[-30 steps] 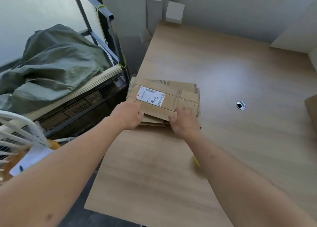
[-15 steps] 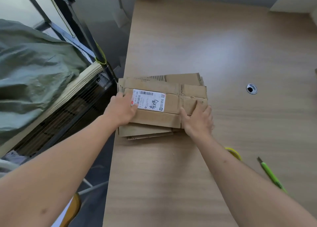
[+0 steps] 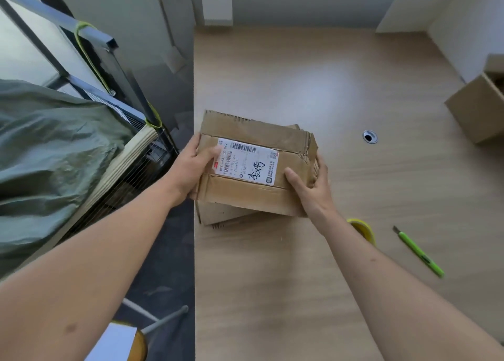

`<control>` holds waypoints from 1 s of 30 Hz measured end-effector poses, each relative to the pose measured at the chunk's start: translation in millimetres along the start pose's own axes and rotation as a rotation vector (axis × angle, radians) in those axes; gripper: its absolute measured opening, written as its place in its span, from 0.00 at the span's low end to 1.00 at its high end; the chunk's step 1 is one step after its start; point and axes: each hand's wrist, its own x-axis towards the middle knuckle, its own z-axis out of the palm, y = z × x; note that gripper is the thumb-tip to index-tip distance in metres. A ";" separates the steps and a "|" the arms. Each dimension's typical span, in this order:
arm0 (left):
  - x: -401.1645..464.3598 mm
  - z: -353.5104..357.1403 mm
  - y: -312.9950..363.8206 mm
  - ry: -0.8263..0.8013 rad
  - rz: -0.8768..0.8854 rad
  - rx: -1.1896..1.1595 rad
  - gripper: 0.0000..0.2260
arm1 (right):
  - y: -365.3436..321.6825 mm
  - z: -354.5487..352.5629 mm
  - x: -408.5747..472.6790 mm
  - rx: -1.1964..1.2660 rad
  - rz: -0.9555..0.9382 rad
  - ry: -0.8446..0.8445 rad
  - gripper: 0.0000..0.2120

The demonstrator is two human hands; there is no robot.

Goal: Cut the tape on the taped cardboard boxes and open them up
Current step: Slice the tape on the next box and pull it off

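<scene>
A flattened, taped cardboard box (image 3: 289, 142) with a white shipping label is lifted off a small stack of flat cardboard (image 3: 218, 214) at the table's left edge. My left hand (image 3: 195, 167) grips its left side, thumb on the label. My right hand (image 3: 313, 186) grips its right side, thumb on top and fingers curled round the edge. A green utility knife (image 3: 418, 253) lies on the table to the right, its blade tip pointing away from me. A yellow tape roll (image 3: 364, 228) sits partly hidden behind my right forearm.
The wooden table (image 3: 327, 74) has a round cable hole (image 3: 370, 137). An open cardboard box (image 3: 480, 109) stands at the right edge. Left of the table a metal cart (image 3: 103, 52) holds a green sack (image 3: 49, 153) and flat cardboard.
The top box has risen off the stack and now tilts toward me, with both hands moved from pressing on it to gripping its sides. The camera has shifted.
</scene>
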 end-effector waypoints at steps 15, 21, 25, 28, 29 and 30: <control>-31.4 -6.8 40.4 -0.392 -0.051 -0.015 0.31 | -39.2 -71.4 -45.5 0.366 -0.216 -0.233 0.29; -49.2 29.9 64.1 -0.330 0.171 0.321 0.38 | -38.3 -111.1 -43.1 0.389 -0.273 -0.240 0.26; -52.2 42.6 56.4 -0.237 0.454 0.775 0.46 | -29.4 -124.0 -39.9 0.305 -0.395 -0.246 0.33; -51.0 46.7 40.5 -0.197 0.587 0.898 0.46 | -17.7 -127.1 -38.2 0.204 -0.445 -0.246 0.39; -51.1 48.6 36.0 -0.199 0.618 0.912 0.45 | -15.4 -128.6 -38.9 0.140 -0.464 -0.219 0.41; -51.8 50.6 32.5 -0.195 0.648 0.933 0.44 | -13.3 -131.0 -39.4 0.078 -0.496 -0.187 0.41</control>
